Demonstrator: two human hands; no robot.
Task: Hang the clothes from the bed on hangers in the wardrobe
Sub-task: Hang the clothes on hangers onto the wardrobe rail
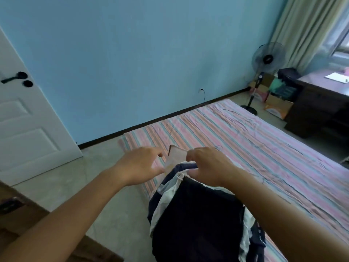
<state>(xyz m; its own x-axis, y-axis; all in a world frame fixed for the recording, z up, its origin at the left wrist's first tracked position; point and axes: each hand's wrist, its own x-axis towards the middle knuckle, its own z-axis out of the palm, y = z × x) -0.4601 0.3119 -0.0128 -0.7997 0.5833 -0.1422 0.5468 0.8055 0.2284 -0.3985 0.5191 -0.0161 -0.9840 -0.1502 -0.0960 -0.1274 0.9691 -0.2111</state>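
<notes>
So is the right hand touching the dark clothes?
Touching. In the head view, the right hand's fingers pinch the top edge of the dark clothes.

The wall (132,53) is painted plain light blue, with a dark wooden skirting board (170,113) along its foot. At nine o'clock is a white panelled door (28,120) with a black lever handle (13,78). The floor (94,176) is pale beige tile. At two o'clock a dark pedestal fan (268,59) stands near cardboard boxes (277,106). At three o'clock is a dark wooden desk (317,103); above it, cream curtains (306,29) hang beside a bright window (341,42).
</notes>
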